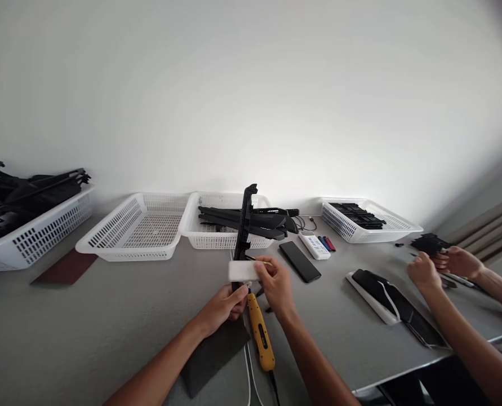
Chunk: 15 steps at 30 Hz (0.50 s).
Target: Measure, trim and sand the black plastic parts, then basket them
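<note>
My left hand (230, 303) is closed around the lower end of a long black plastic strip (244, 223) that stands nearly upright. A white rectangular block (243, 270) lies across this strip, pinched in the fingers of my right hand (275, 282). The block covers part of the strip, and my left thumb sits just below it. Beneath my hands, a yellow-handled corded tool (261, 335) rests on the grey table; its tip is hidden. A dark flat sheet (210, 363) lies by my left forearm.
White baskets with black plastic parts stand at the far left (56, 228), middle (208, 241) and right (363, 234); another basket (126, 254) is left of middle. A phone (300, 262) and white case (314, 246) lie nearby. A co-worker's hands (434, 268) hold a black part.
</note>
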### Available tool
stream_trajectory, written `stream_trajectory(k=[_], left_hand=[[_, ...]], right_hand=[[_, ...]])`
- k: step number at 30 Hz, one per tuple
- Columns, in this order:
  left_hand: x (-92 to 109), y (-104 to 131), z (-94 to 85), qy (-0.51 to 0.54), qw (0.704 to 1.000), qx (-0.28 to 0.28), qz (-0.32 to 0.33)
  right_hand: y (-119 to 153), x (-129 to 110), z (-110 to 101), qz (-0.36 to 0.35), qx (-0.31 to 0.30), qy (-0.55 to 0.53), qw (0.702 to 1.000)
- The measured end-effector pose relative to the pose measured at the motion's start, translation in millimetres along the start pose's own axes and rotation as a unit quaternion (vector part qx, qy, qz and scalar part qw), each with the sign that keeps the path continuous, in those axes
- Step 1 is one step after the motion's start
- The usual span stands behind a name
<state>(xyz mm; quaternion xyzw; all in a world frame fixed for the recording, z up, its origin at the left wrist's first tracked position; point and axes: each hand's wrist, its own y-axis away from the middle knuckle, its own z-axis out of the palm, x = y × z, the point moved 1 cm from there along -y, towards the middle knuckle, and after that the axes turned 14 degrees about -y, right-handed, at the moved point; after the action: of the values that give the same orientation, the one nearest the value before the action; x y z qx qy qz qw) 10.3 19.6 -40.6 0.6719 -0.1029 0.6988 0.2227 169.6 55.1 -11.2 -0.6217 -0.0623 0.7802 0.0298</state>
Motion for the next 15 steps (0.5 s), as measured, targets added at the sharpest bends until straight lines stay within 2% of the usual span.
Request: stream_trajectory(k=[3,7,9,13,15], left_hand=[[0.3,0.6,-1.1,-0.001,1.0,-0.01,0.002],[4.0,1.6,-2.3,0.0,1.0,-0.026,0.008],[5.4,1.4,-2.3,0.004,1.0,-0.019,0.011],[7.2,1.4,-1.0,0.011,1.0,-0.011,0.005],[8.4,2.4,-0.5,0.015,1.0,-0.01,-0.001]], right_hand=[[-0.2,-2.5,-5.8,-0.001,0.016,0.008,1.0],[3.9,-17.9,-13.5,-0.029,0.088,0.009,0.996],[12.5,-26.2,-13.7,-0.054,0.053,-0.009,0.997],[31.1,-30.8,-12.5,-0.075,-0.089,-0.049,0.992],[33.1,-27.6,-12.2,-0.07,-0.115,-0.03,0.99]])
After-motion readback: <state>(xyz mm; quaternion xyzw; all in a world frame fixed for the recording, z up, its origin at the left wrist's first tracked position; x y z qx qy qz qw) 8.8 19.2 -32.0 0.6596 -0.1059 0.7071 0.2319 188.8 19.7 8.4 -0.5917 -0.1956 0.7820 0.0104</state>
